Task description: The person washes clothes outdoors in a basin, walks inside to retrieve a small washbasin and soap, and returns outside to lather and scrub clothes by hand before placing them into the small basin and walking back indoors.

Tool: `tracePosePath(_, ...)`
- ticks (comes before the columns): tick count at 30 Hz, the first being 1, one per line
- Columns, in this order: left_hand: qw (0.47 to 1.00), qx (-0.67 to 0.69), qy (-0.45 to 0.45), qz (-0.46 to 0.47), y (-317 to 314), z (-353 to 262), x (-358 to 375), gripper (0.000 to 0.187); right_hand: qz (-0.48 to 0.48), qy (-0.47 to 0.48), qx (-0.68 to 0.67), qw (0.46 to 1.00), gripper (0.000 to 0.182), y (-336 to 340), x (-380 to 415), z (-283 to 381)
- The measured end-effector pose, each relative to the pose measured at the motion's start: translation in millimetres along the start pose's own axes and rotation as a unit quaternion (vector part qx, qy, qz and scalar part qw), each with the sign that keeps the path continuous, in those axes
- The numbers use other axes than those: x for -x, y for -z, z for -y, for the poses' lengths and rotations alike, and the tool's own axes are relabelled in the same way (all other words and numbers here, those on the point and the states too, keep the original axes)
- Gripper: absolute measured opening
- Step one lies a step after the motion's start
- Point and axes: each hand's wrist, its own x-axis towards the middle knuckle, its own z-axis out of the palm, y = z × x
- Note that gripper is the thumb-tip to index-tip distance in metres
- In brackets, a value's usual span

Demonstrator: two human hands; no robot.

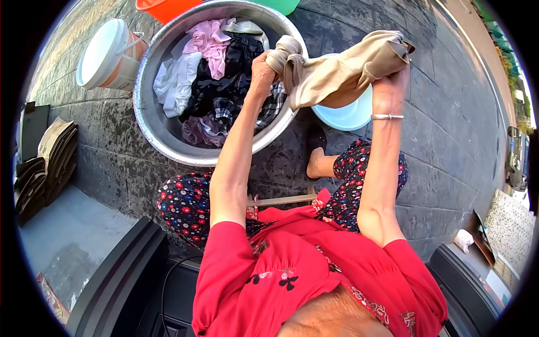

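Observation:
A beige cloth garment (337,76) is stretched between my two hands, above the right rim of a large metal basin (147,121) and a light blue plastic basin (352,115). My left hand (263,74) is closed round its bunched, twisted end. At the other end my right hand (391,90) grips the cloth from below, its fingers partly hidden by the folds. Inside the metal basin lie a pink cloth (209,45), a white cloth (178,81), dark wet clothes (233,70), a plaid cloth (272,105) and a purplish cloth (203,130).
A white bucket (115,56) stands left of the metal basin. Behind it are an orange container (165,8) and a green one (279,4). Stacked cardboard (56,151) leans at far left. Between my legs is a wooden bar (285,200). The paving (438,132) looks wet in places.

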Motion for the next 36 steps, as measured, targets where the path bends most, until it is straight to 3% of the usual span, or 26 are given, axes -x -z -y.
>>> tracePosePath(2,0.997,-0.042,-0.048,0.039,3,-32,10,0.011,-0.046,-0.077,-0.058,0.994,0.022,62,-20,-56)
tracePosePath(4,0.997,0.046,-0.059,0.025,-5,-58,22,0.008,-0.118,-0.110,-0.092,0.983,0.026,81,-3,-110)
tracePosePath(5,0.994,0.070,-0.063,0.062,4,-60,22,0.009,-0.121,-0.128,-0.120,0.977,0.028,90,6,-132)
tracePosePath(6,0.988,0.149,-0.019,0.022,5,-64,28,0.015,-0.106,-0.122,-0.088,0.983,0.030,91,21,-148)
tracePosePath(8,0.944,0.311,0.049,0.098,26,-56,32,0.025,-0.121,-0.187,-0.081,0.972,0.034,89,37,-174)
tracePosePath(10,0.923,0.372,0.086,0.043,6,-67,58,0.033,-0.069,-0.254,-0.081,0.961,0.044,75,52,-187)
tracePosePath(12,0.876,0.455,0.124,0.105,32,-45,62,0.039,0.036,-0.305,-0.140,0.941,0.070,56,65,-190)
tracePosePath(13,0.895,0.422,0.120,0.080,38,-40,70,0.039,0.051,-0.326,-0.177,0.927,0.080,51,64,-199)
tracePosePath(16,0.973,0.205,0.095,-0.046,39,-43,94,0.039,0.051,-0.368,-0.167,0.913,0.080,40,63,-210)
tracePosePath(18,0.970,0.208,0.114,-0.060,56,-40,85,0.038,0.048,-0.374,-0.176,0.909,0.069,35,57,-208)
tracePosePath(19,0.988,0.090,0.021,-0.127,45,-45,89,0.037,0.061,-0.397,-0.117,0.908,0.062,35,51,-208)
tracePosePath(21,0.961,-0.117,-0.122,-0.218,38,-46,91,0.037,0.072,-0.441,-0.020,0.894,0.043,26,49,-200)
tracePosePath(22,0.927,-0.246,-0.159,-0.234,51,-41,89,0.039,0.116,-0.429,0.004,0.896,0.051,21,49,-202)
tracePosePath(24,0.945,-0.149,-0.214,-0.198,75,-16,81,0.049,0.170,-0.345,0.001,0.923,0.055,6,61,-210)
tracePosePath(25,0.936,-0.244,-0.184,-0.172,86,-14,75,0.051,0.164,-0.308,0.065,0.935,0.057,2,66,-213)
tracePosePath(26,0.980,-0.095,-0.075,-0.155,95,-6,80,0.048,0.154,-0.269,0.129,0.942,0.059,0,71,-215)
tracePosePath(28,0.975,-0.164,-0.006,-0.149,72,-13,88,0.042,0.146,-0.197,0.281,0.928,0.061,0,78,-222)
tracePosePath(31,0.986,0.036,0.052,-0.153,77,7,91,0.038,0.120,-0.032,0.547,0.828,0.039,6,73,-230)
tracePosePath(34,0.976,0.100,0.116,-0.151,86,16,87,0.038,0.120,0.013,0.548,0.827,0.030,11,70,-238)
tracePosePath(36,0.972,0.125,0.151,-0.127,88,18,87,0.038,0.122,0.028,0.601,0.789,0.030,9,68,-242)
